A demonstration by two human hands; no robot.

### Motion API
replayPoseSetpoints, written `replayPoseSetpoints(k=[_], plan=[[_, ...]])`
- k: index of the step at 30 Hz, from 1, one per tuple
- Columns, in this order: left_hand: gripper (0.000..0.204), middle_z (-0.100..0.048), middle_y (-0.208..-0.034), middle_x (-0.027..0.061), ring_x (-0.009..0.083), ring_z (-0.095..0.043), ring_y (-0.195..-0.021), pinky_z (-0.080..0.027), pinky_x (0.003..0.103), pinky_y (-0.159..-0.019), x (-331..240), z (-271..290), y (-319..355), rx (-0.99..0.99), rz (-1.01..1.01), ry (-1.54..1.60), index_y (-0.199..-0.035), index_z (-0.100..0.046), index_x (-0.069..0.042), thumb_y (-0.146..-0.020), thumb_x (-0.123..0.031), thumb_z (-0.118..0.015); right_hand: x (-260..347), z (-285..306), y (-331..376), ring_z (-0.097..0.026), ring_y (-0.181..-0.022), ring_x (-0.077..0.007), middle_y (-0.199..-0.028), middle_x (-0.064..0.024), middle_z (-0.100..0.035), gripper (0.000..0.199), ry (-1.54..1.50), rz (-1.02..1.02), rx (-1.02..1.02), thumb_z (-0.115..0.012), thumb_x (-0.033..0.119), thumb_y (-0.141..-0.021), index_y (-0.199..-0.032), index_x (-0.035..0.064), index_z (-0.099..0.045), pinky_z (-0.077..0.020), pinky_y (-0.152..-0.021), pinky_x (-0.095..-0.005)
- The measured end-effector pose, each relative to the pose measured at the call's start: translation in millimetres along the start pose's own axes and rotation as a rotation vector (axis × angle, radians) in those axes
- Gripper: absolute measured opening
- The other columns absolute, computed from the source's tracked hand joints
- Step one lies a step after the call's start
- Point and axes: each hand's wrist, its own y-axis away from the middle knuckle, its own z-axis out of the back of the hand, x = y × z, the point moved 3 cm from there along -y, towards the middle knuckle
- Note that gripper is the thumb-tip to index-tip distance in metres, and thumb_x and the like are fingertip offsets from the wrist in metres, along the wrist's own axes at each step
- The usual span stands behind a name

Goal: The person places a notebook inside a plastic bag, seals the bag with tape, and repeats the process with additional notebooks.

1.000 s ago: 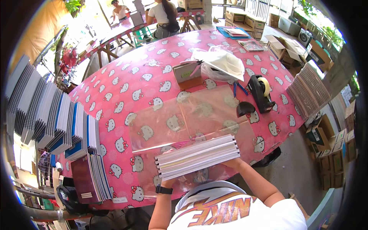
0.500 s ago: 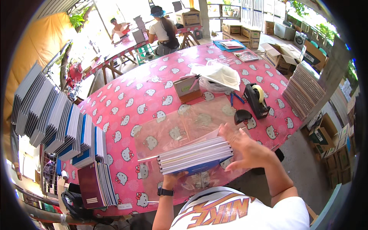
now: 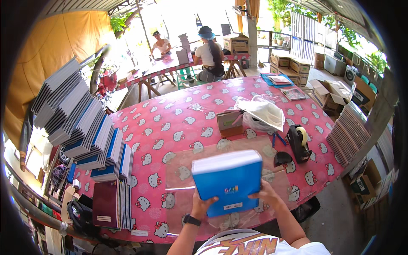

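A thick stack of notebooks with a blue front cover [image 3: 227, 182] stands upright before me, its white page edges on top. My left hand [image 3: 202, 205] grips its lower left side, fingers mostly hidden by the stack. On the lower right side, my right hand [image 3: 267, 194] holds it with the thumb on the cover. Under and around the stack, clear plastic sheets [image 3: 180, 172] lie on the pink patterned tablecloth [image 3: 144, 182].
Left stand tall piles of notebooks [image 3: 83, 131] beside a maroon notebook [image 3: 105, 204]. Beyond the stack are a small brown box [image 3: 229, 125], a white plastic bag [image 3: 260, 112], blue-handled pliers [image 3: 278, 139] and a black tape dispenser [image 3: 299, 144]. Two people sit at a far table.
The notebook stack has turned upright so its blue cover faces me. My right hand, spread open beside it before, now grips its right side. The view has shifted.
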Motion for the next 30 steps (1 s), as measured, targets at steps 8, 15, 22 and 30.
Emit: replayPoseSetpoints(k=[8,15,22,30], plan=[[0.061,-0.062,-0.099,0.0160,0.0227,-0.062,-0.084,-0.051,0.031,-0.071,73,3,-66,0.111,0.864,0.294,-0.107,-0.054,0.010,-0.072,-0.036,-0.073,-49,8,-50,-0.061,-0.089,-0.0220,-0.099,-0.0169,-0.061,0.061,-0.085,-0.616,-0.157,-0.068,0.040,-0.074,-0.110,-0.0075,-0.054,-0.0505,-0.073,-0.0317],[0.061,-0.062,-0.098,0.0178,0.0237,-0.062,-0.084,-0.051,0.031,-0.074,96,13,-59,-0.005,0.854,-0.011,-0.102,-0.057,0.013,-0.069,-0.036,-0.075,-43,66,-12,-0.052,-0.099,-0.0336,-0.097,-0.0196,-0.058,0.051,0.872,-0.085,-0.680,-0.067,0.036,-0.074,-0.107,-0.0010,-0.059,-0.0410,-0.088,-0.0375],[0.057,-0.063,-0.094,0.0173,0.0229,-0.063,-0.077,-0.052,0.030,-0.068,87,4,-63,0.023,0.802,0.025,-0.100,-0.057,0.013,-0.071,-0.033,-0.073,-73,142,-41,-0.044,-0.109,-0.0340,-0.114,-0.0156,-0.050,0.048,1.159,-0.212,-0.559,-0.066,0.023,-0.070,-0.114,0.0058,-0.055,-0.0390,-0.092,-0.0435],[0.058,-0.063,-0.095,0.0177,0.0238,-0.063,-0.081,-0.052,0.031,-0.071,72,11,-56,-0.069,0.813,0.015,-0.101,-0.057,0.013,-0.070,-0.033,-0.074,-90,130,-42,-0.031,-0.123,-0.0332,-0.139,-0.0142,-0.031,0.069,1.155,-0.381,-0.520,-0.065,0.033,-0.073,-0.131,0.0077,-0.038,-0.0317,-0.094,-0.0564]])
